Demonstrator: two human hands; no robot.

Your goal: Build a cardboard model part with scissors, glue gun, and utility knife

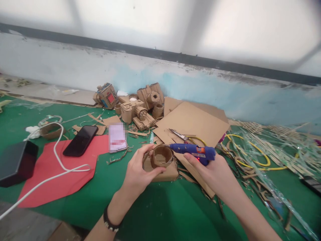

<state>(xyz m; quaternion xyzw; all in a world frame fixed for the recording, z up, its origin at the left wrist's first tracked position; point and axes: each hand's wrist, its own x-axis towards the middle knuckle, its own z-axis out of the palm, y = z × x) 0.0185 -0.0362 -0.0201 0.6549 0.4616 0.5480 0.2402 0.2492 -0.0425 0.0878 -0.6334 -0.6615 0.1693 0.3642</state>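
Note:
My left hand (141, 164) curls around a short cardboard ring (162, 156), thumb in front and fingers behind. The ring is open at the top and sits over a flat cardboard box-like piece (168, 175); whether it touches that piece I cannot tell. My right hand (209, 169) grips a blue hot glue gun (193, 150), which lies nearly level and points left. Its nozzle end is at the right rim of the ring. A small red light glows on the gun near my fingers.
Behind stand several cardboard cameras (131, 110). Scissors (179, 135) lie on cardboard sheets (195, 118). Leftward are a black phone (80, 140), red paper (62, 184), a white cable (56, 147) and a dark box (17, 164). Bamboo strips (281, 150) and yellow tubing (260, 167) clutter the right.

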